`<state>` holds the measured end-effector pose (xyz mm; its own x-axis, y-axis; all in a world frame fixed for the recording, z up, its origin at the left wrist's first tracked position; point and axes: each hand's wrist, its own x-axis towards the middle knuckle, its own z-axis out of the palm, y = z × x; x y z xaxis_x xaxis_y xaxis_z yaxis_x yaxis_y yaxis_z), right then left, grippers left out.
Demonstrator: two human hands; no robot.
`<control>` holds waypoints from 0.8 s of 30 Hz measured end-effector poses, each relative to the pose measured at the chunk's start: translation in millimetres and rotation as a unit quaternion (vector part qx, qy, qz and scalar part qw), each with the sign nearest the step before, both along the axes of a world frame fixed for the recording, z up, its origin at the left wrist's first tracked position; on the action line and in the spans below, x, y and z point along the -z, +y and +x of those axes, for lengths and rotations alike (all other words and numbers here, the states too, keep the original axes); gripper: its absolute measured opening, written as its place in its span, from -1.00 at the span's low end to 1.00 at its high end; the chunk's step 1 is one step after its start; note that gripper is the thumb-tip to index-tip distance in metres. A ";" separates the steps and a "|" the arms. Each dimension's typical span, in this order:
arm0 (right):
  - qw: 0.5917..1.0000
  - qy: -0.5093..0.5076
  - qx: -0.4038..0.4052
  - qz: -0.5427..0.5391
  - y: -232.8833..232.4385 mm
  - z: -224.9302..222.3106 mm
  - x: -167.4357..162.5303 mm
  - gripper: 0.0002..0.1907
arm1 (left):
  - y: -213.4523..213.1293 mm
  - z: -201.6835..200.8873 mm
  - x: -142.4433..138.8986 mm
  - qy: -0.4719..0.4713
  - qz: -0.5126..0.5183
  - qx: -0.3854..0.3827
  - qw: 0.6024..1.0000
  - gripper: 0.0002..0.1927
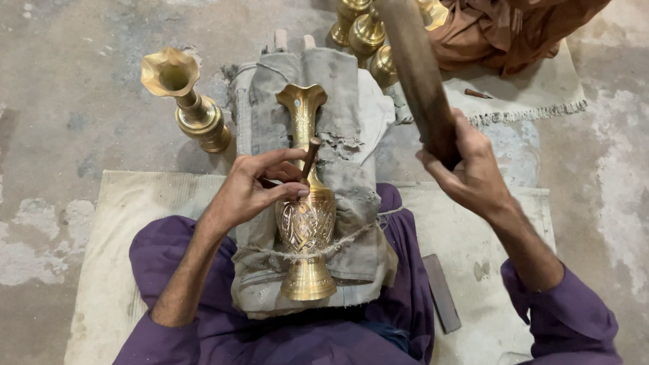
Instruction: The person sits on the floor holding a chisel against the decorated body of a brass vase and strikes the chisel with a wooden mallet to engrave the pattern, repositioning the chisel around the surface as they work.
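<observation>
Two hands at work: left hand [255,189] pinching a small chisel [309,157] against a brass vase [306,205] lying on grey cloth [344,130] over the lap; right hand [468,170] closed round a raised wooden mallet [414,65]; upright brass vase [186,101] on the floor to the left; more vases [365,27] beyond

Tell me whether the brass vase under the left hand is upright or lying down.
Lying down: the brass vase rests lengthwise on the grey cloth pad, mouth pointing away, while the left hand holds a punch against it.
</observation>
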<state>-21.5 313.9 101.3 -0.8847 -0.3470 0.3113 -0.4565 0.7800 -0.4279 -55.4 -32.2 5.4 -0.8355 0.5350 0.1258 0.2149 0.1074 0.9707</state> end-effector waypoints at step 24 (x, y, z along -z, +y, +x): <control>0.999 -0.015 0.041 0.031 5.4 1.1 1.5 -0.42 | -1.0 0.8 0.9 -0.005 0.016 -0.001 1.000 -0.46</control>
